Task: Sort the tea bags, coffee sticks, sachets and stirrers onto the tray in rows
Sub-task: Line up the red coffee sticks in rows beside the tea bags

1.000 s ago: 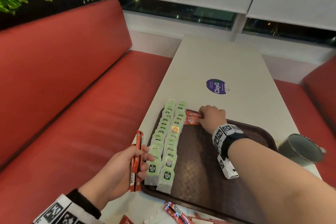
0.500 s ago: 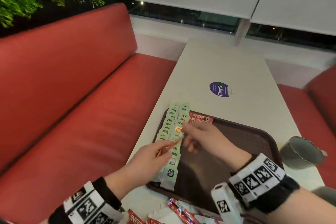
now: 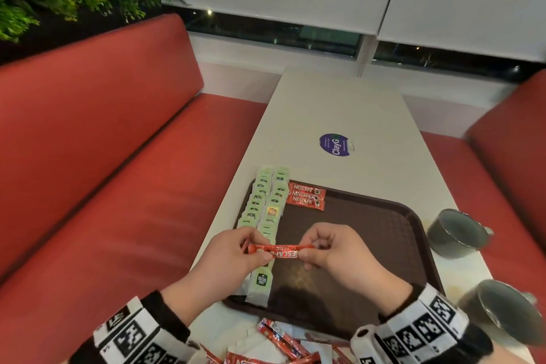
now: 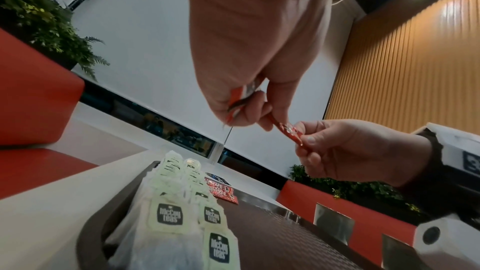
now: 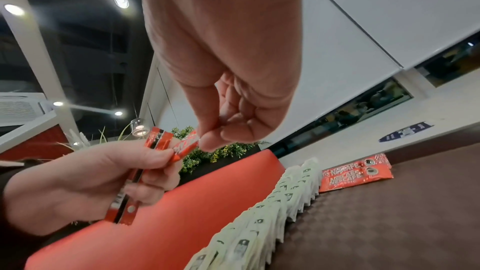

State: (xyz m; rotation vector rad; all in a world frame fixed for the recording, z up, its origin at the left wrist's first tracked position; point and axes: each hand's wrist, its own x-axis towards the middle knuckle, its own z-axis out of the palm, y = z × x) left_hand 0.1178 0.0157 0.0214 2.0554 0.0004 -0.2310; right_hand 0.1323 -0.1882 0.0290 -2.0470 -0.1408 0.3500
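Note:
A red Nescafe coffee stick (image 3: 277, 251) hangs level above the brown tray (image 3: 413, 233), pinched at both ends. My left hand (image 3: 236, 257) holds its left end and also grips more red sticks (image 5: 130, 198) in its curled fingers. My right hand (image 3: 328, 254) pinches the right end (image 4: 291, 133) between thumb and forefinger. Two rows of green tea bags (image 3: 266, 210) run along the tray's left side. Three coffee sticks (image 3: 305, 196) lie side by side at the tray's far edge, right of the tea bags.
Loose red sticks and white sachets (image 3: 274, 343) lie on the white table (image 3: 339, 109) in front of the tray. Two dark mugs (image 3: 455, 233) (image 3: 502, 310) stand right of the tray. A purple sticker (image 3: 335, 144) is beyond it. Red bench seats flank the table.
My right hand left the laid sticks at the tray's far edge and came back to my left hand. It now pinches the end of one stick out of the left hand's bundle.

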